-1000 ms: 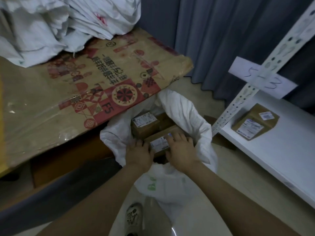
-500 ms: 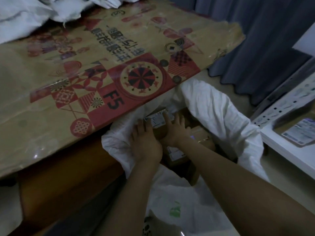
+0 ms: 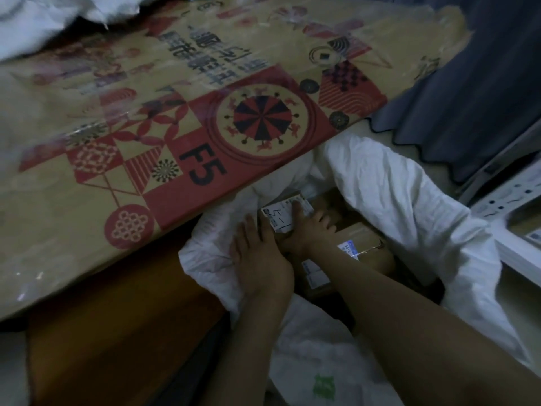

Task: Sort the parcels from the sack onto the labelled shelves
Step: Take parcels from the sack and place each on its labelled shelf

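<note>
Sorting appears incomplete: the right grip (image 3: 307, 230) holds a labelled parcel (image 3: 281, 215) at the far edge of the sack (image 3: 380, 183), the left grip (image 3: 260, 259) presses flat-fingered against its side, and further parcels (image 3: 360, 244) lie inside, awaiting shelving.

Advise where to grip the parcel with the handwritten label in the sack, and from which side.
Take the labelled parcel by its left and right side faces, coming down from the near side. The printed carton crowds its far edge and the sack bunches around it, so only those approaches look open. The left hand and right hand flank it so.
</note>
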